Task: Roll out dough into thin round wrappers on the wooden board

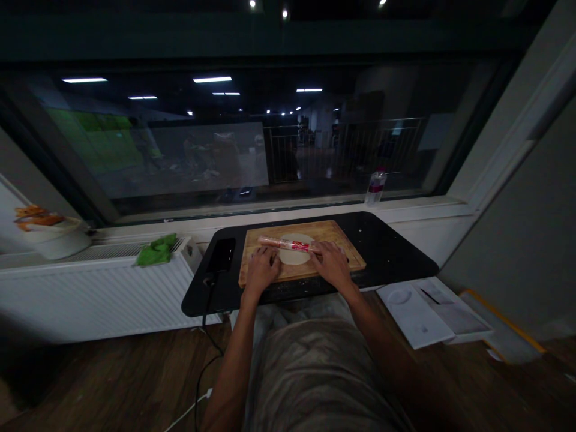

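A wooden board [342,234] lies on a small black table [387,246] under the window. On the board is a flat round of pale dough [294,249]. Across the dough lies a thin rolling pin [283,243] with red markings. My left hand [261,268] rests palm down on the board at the pin's left part, fingers stretched forward. My right hand [330,262] lies flat at the pin's right part, fingers over it. Both hands press on the pin without wrapping round it.
A black phone [220,255] with a cable lies on the table's left. A green cloth [155,250] sits on the white radiator [90,288]. A white bowl [54,237] stands at the left, a plastic bottle [375,186] on the sill, and papers [432,312] lie on the floor at right.
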`<state>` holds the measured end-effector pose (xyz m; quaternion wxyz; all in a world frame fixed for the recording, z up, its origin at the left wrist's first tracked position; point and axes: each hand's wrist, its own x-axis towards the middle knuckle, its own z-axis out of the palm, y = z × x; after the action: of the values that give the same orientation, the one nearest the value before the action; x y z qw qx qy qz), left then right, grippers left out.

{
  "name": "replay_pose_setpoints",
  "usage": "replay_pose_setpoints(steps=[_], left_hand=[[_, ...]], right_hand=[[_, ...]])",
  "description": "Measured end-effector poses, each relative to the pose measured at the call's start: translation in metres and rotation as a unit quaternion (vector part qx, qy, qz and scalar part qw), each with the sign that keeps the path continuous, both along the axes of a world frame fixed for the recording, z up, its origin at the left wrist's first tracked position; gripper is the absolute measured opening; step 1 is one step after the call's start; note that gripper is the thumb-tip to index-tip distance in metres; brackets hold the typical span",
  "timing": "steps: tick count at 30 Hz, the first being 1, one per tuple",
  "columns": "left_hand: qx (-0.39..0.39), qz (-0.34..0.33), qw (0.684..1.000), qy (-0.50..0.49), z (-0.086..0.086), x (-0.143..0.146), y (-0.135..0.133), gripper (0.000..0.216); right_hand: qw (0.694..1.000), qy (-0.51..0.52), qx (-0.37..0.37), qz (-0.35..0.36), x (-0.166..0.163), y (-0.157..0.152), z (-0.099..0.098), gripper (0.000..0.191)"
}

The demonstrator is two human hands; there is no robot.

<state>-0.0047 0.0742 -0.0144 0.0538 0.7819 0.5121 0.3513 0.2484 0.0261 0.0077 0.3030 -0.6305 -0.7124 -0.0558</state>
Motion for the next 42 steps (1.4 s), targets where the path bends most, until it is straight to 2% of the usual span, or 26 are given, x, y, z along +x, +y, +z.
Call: replay_pose_setpoints(steps=[42], left_hand=[[0.000,0.001,1.000,-0.001,0.0007,0.0006,-0.0004,0.024]], right_hand=[[1.000,-0.012,-0.012,-0.009,-0.0010,-0.0023,0.0029,0.034]])
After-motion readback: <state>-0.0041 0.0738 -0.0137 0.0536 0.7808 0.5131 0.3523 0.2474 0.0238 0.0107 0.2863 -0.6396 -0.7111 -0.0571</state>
